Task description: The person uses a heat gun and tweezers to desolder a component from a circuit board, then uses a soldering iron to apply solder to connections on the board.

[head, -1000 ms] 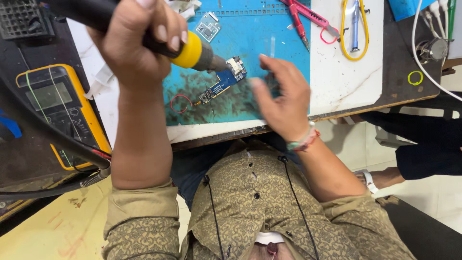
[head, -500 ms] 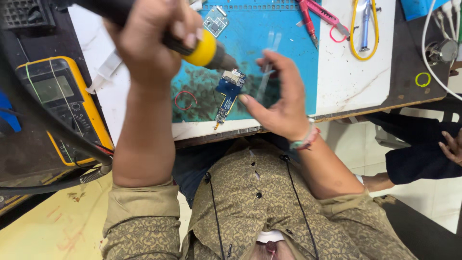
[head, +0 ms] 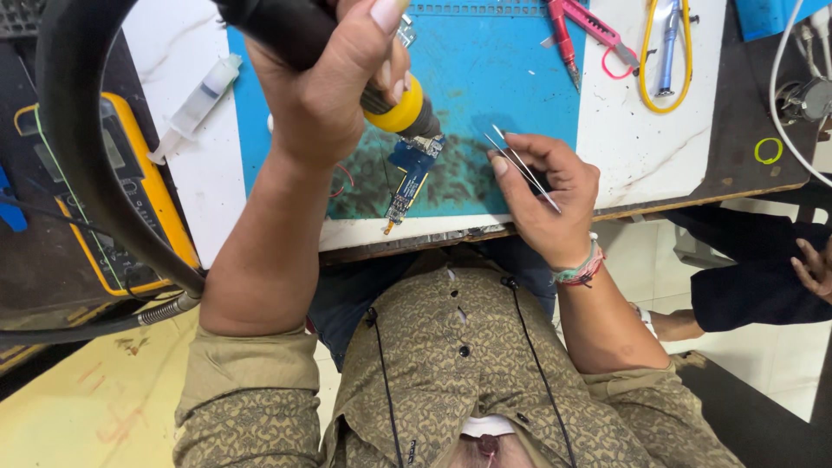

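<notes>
The small blue printed circuit board (head: 409, 178), a narrow strip with a wider head and tiny metal parts on its face, lies on the blue rubbery work mat (head: 511, 78) near the front edge of the white marble-patterned bench top (head: 650, 147), directly below the nozzle of the hot-air tool. I judge it very light and stiff but fragile: it would skid at a touch, its small soldered parts could lift if bumped while warm, and the safest hold is by the bare edges, with tweezer tips rather than fingertips. The left hand (head: 325, 87) is clenched around the black hot-air handpiece with a yellow collar (head: 394, 104), its metal tip hanging just over the board's upper end; whether it touches cannot be told. The right hand (head: 546, 195) rests on the mat just beside the board, thumb and fingers pinching thin silver metal tweezers (head: 520, 165) whose points aim up and away from the board, apart from it. A thick black hose (head: 74, 165) loops from the handpiece past a yellow-cased multimeter (head: 121, 208). A clear plastic syringe (head: 195, 104) lies to the left of the mat, and red-handled cutters (head: 576, 26) lie at its far edge.
</notes>
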